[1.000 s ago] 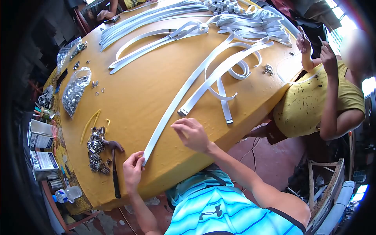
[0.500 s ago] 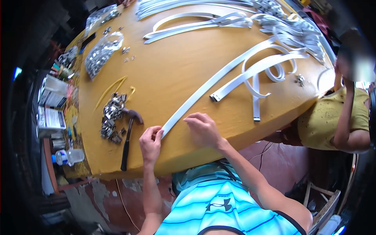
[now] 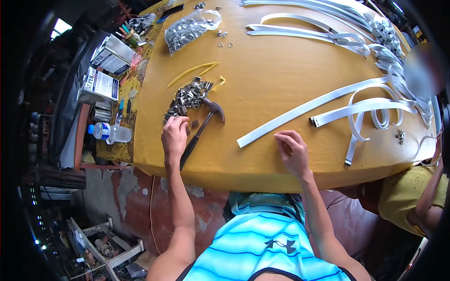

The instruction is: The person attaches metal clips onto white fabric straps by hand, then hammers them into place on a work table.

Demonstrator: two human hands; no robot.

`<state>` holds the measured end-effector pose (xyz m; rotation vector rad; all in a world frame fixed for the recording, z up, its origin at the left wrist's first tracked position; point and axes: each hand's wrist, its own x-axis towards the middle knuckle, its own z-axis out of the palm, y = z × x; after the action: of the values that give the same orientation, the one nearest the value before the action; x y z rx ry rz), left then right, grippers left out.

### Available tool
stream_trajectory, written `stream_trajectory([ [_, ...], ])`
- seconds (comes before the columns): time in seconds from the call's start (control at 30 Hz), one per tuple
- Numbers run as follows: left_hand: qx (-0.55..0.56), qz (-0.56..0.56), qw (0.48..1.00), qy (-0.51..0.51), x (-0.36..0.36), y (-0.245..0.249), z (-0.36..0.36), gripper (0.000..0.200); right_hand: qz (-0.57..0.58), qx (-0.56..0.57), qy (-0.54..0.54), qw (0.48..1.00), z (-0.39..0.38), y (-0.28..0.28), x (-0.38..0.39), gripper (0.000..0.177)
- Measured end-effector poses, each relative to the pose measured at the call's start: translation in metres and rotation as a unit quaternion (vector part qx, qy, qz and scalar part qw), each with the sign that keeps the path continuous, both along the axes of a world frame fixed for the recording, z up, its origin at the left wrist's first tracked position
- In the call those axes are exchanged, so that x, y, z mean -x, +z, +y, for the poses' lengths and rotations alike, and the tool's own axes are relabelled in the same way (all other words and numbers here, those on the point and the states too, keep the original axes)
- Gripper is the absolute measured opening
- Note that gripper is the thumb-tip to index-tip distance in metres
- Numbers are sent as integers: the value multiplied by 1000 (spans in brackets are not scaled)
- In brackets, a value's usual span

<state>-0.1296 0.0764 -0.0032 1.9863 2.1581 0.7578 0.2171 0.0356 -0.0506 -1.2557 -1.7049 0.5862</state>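
Note:
My left hand (image 3: pixel 174 139) is at the lower edge of a pile of small metal clips (image 3: pixel 193 93). Its fingers are bent together at the tips, and whatever is between them is hidden. Just right of it lies a claw hammer (image 3: pixel 202 131) with a black handle. My right hand (image 3: pixel 294 151) hovers over the table's near side, loosely curled, thumb and fingers apart, nothing visible in it. Left of that hand, the free end of a flat white strap (image 3: pixel 281 120) lies untouched. A second white strap (image 3: pixel 347 111) has a metal clip on its end.
A bag of metal parts (image 3: pixel 191 32) and yellow strips (image 3: pixel 192 72) lie farther back. More straps (image 3: pixel 304 33) are bundled at the far right. A plastic bottle (image 3: pixel 112 133) and tins (image 3: pixel 99 84) stand left. A person in a yellow top (image 3: pixel 398 201) is at right.
My left hand has let go of the white strap's end and moved left to the clip pile. The strap now lies on the table. My view has shifted left.

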Motion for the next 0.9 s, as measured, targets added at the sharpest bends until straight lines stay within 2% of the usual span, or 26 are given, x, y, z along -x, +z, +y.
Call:
stream_trajectory([
  [0.13,39,3,999,-9,-3,-1,0,12,9,16,-1,1000,-1,-1,0,18],
  [0.2,44,38,997,-55,-4,-9,2,10,10,22,0,1000,-2,0,-1,18],
  [0.3,44,74,995,-52,-4,-17,6,8,9,26,-1,1000,-1,1,-1,17],
  [0.33,-8,93,993,-67,-3,-20,5,7,20,30,-5,999,-1,1,-1,17],
  [0.37,-8,91,993,-70,-7,-17,1,7,30,35,-10,999,-2,2,0,17],
  [0.43,-73,1,994,-81,-26,1,-7,8,60,53,2,997,0,12,4,16],
  [0.47,-122,23,986,-114,-41,13,-14,13,91,74,17,993,0,18,7,16],
  [0.5,-116,19,986,-120,-54,21,-23,13,89,80,10,993,-1,23,12,16],
  [0.57,-141,-2,963,-231,-79,29,-37,20,310,231,99,917,1,33,24,19],
  [0.6,-140,-9,962,-235,-89,27,-42,20,306,233,92,918,5,40,28,19],
  [0.67,-150,-27,936,-318,-105,23,-48,29,343,308,206,863,11,50,31,25],
  [0.7,-150,-31,935,-321,-110,20,-48,29,342,309,202,864,11,51,29,25],
  [0.77,-187,-38,916,-354,-116,13,-46,31,348,353,257,829,13,53,27,27],
  [0.83,-187,-41,915,-356,-117,8,-47,33,362,360,253,822,11,47,23,28],
  [0.9,-140,-188,917,-324,-121,-1,-49,28,384,361,232,817,9,46,21,28],
])
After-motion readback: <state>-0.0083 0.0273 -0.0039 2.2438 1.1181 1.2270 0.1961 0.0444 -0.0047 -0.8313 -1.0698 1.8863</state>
